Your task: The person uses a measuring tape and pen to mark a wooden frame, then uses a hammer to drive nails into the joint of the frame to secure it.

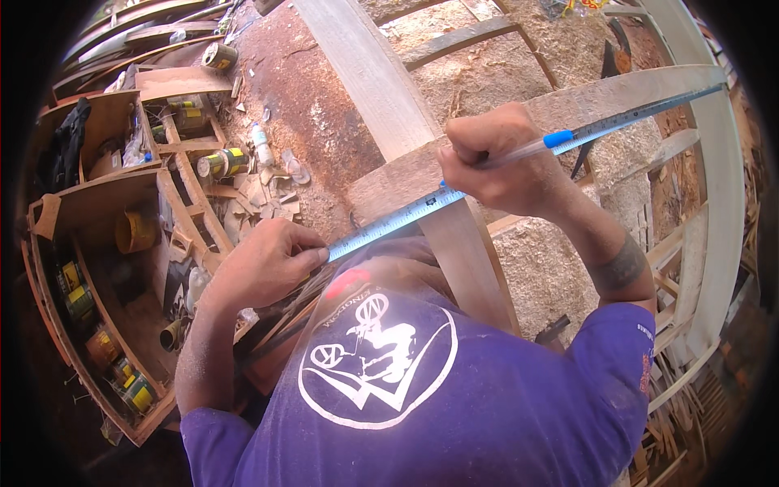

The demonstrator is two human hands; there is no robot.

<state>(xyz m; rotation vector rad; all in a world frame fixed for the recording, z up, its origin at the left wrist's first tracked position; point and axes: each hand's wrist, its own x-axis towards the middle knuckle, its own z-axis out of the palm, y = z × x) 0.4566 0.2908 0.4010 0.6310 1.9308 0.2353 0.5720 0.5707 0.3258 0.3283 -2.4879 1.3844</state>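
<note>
My left hand (272,261) pinches one end of a pale blue tape measure (395,219) between thumb and fingers. The tape runs up to the right along the near edge of a wooden board (584,96), as far as the frame at the right. Closed around a clear pen with a blue cap (558,139), my right hand (510,161) rests over the board and tape. The pen's blue tip points down at the tape's edge. Under the board, a pale plank (365,77) crosses at an angle.
At the left stands an open wooden box (97,183) with cans and other items in its compartments. A plastic bottle (261,144), a loose can (219,55) and wood scraps (258,191) lie on the ground. A large pale wooden frame (722,203) curves along the right, above sawdust.
</note>
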